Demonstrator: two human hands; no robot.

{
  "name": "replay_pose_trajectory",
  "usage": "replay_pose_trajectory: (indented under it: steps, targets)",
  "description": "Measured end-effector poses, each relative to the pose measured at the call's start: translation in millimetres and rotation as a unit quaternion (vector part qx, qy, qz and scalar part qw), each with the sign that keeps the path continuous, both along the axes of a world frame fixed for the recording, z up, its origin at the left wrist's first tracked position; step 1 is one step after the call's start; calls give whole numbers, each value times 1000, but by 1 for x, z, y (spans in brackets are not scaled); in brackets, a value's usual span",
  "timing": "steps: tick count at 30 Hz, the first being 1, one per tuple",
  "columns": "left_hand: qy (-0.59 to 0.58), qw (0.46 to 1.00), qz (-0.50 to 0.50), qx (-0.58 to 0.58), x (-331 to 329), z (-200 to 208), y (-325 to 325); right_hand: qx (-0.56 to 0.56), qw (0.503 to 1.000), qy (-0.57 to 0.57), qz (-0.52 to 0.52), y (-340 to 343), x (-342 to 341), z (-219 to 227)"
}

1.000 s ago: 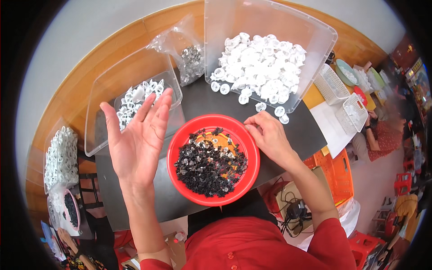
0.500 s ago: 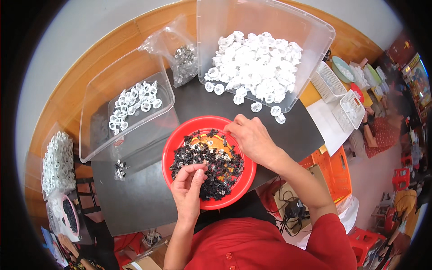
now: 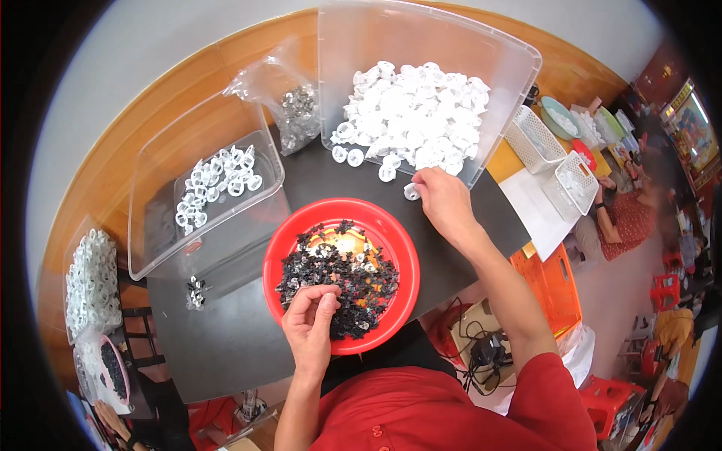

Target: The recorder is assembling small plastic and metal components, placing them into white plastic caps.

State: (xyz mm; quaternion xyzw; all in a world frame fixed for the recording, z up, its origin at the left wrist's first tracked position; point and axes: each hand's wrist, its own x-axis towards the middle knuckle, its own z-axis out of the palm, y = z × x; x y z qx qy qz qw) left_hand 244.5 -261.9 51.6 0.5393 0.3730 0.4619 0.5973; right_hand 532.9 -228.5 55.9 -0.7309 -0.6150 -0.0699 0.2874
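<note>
The left hand (image 3: 310, 319) hid some of the little black bits (image 3: 297, 274) in the red bowl (image 3: 410, 278), and you could not tell if its fingertips held anything. The right hand (image 3: 444, 199) covered part of a white piece (image 3: 411, 192). The bottom of the view cut off the red shirt (image 3: 421, 406), and a person (image 3: 628, 218) far over looked blurry.

right hand (image 3: 445, 201) moved from red bowl (image 3: 408, 263) to loose white piece (image 3: 411, 192)

Right arm (image 3: 515, 304) extends forward; left fingers (image 3: 307, 295) curl, apparently pinched.
</note>
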Motion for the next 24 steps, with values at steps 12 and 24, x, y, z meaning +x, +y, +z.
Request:
replay_pose_trajectory:
  steps: [12,24]
  targets:
    - [-102,993,-16,-50,23,22,-3,-187,809,495,256,-41,-85,61]
    - [-208,952,-7,-225,8,14,0,-47,989,90,112,-17,-65,29]
